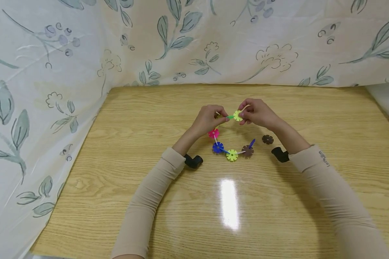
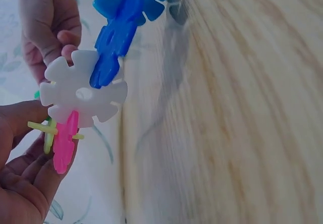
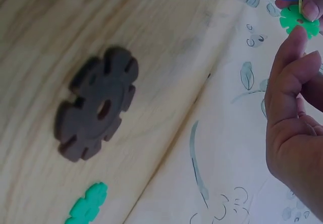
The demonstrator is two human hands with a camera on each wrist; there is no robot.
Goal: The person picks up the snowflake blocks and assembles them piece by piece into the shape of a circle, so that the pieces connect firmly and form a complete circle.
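Note:
A chain of slotted snowflake discs lies in an open loop on the table. Its pink disc [image 1: 213, 133], blue disc [image 1: 218, 147], yellow disc [image 1: 232, 155] and brown disc [image 1: 247, 151] show flat, with others on edge between them. At the chain's far end my left hand [image 1: 210, 118] pinches a green disc [image 1: 230, 117], partly covered by the fingers. My right hand [image 1: 258, 113] pinches a yellow-green disc [image 1: 237, 115] against the green one. From the left wrist, a white disc [image 2: 83, 90] hangs beside the left hand [image 2: 25, 178]; how firmly the discs join is unclear.
A loose brown disc [image 1: 267, 139] lies near the right forearm, and a green disc [image 3: 88, 204] lies beyond it in the right wrist view. Black bent pieces [image 1: 193, 162] sit beside both cuffs. A floral cloth [image 1: 214, 43] borders the table's back and left.

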